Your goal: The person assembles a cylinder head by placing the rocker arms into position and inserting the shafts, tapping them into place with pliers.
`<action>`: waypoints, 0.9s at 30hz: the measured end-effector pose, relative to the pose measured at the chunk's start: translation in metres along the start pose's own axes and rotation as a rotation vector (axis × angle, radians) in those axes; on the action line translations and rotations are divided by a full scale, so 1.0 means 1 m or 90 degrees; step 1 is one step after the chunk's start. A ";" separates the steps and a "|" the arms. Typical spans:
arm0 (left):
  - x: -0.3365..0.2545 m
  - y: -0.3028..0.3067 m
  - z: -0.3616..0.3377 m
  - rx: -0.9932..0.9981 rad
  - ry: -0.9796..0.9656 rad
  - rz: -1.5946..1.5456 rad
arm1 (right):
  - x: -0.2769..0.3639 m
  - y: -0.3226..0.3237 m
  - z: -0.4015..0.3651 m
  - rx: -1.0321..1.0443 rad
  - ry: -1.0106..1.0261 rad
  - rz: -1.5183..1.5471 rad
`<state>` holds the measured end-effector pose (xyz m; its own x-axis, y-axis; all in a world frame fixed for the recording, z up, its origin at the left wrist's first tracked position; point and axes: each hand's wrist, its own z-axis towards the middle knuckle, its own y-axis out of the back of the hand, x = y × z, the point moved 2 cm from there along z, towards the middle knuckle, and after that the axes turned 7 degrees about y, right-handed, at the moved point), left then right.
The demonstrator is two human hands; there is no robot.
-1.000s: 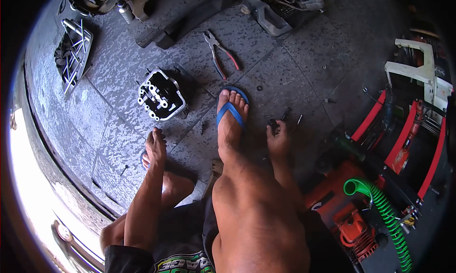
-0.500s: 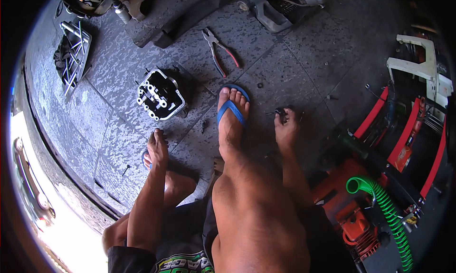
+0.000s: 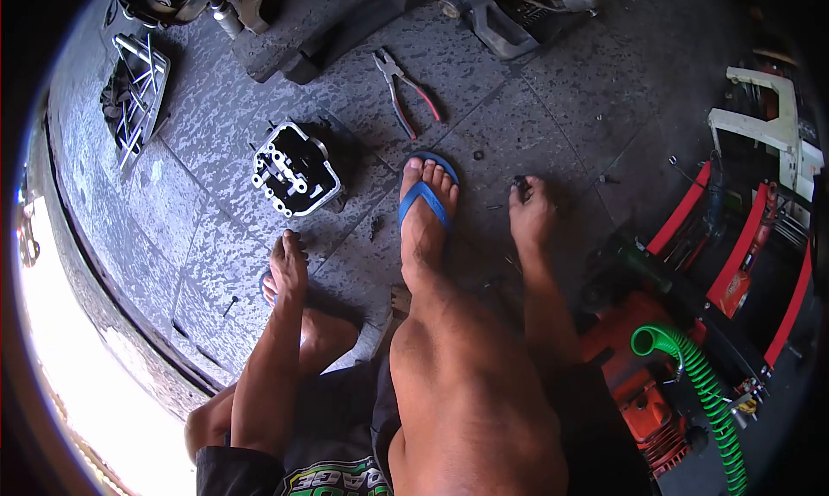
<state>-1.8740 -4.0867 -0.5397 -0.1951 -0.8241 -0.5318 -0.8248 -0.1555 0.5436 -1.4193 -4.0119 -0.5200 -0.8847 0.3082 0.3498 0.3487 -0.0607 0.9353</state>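
My right hand [image 3: 532, 213] is low over the floor to the right of my sandalled foot, its fingers closed round a small dark part [image 3: 521, 186] whose exact kind I cannot make out. My left hand [image 3: 289, 259] hangs beside my other foot with curled fingers; anything inside them is hidden. Just beyond it sits an engine cylinder head [image 3: 295, 170], its open side up, with a bright metal rim and a black inside. Pliers [image 3: 404, 94] with red and dark handles lie farther off, jaws pointing away from me. A small dark piece [image 3: 375, 227] rests between the cylinder head and my foot.
A tray of metal tools [image 3: 138, 103] lies at the far left. Dark vehicle panels [image 3: 345, 30] are along the back. At right are red metal bars [image 3: 740, 252], a white frame [image 3: 768, 116], a red machine [image 3: 648, 414] and a coiled green hose [image 3: 704, 375]. A bolt [image 3: 230, 306] lies left.
My right hand has moved slightly right and away from me, turning so that less of the dark part shows. The view has shifted a little. My left hand stays in nearly the same place.
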 end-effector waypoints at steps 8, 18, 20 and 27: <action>-0.005 0.001 -0.003 -0.001 -0.002 0.003 | 0.002 0.001 0.075 -0.049 0.018 0.006; 0.006 -0.001 0.001 0.012 -0.010 0.042 | 0.027 -0.013 0.048 -0.109 0.077 -0.022; 0.005 0.000 -0.001 0.008 0.007 0.018 | 0.030 -0.020 0.050 -0.129 0.081 -0.055; 0.012 0.002 0.000 0.020 -0.010 0.024 | 0.022 -0.025 0.046 -0.128 0.070 -0.012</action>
<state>-1.8781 -4.0965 -0.5446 -0.2344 -0.8200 -0.5222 -0.8332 -0.1073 0.5425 -1.4333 -3.9595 -0.5379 -0.9225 0.2068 0.3260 0.2731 -0.2472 0.9297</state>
